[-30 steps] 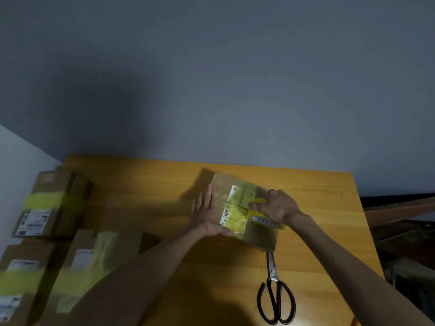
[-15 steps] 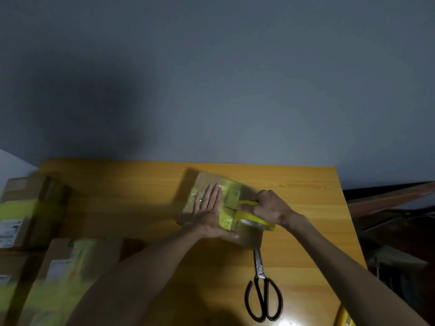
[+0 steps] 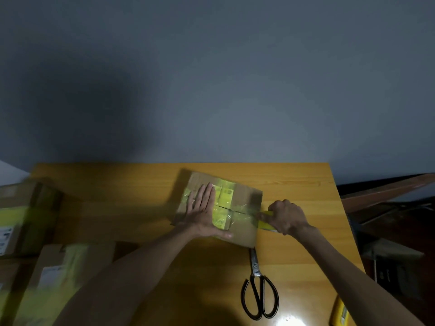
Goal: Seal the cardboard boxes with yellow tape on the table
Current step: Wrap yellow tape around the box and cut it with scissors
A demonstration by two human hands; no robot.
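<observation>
With 1 strip going on, the left hand (image 3: pixel 202 212) lies flat, fingers together, on the cardboard box (image 3: pixel 243 196) on the table (image 3: pixel 141 184), while the right hand (image 3: pixel 286 217) curls its fingers round the yellow tape roll (image 3: pixel 264 224) at the box's right edge; a cut with the scissors (image 3: pixel 259 295) probably comes next.

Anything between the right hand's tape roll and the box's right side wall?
Nothing visible. The right hand grips the tape roll at the right edge of the cardboard box. The scissors lie nearer the person, tips by the box's near right corner, off the tape line. The left hand presses flat on top.
</observation>
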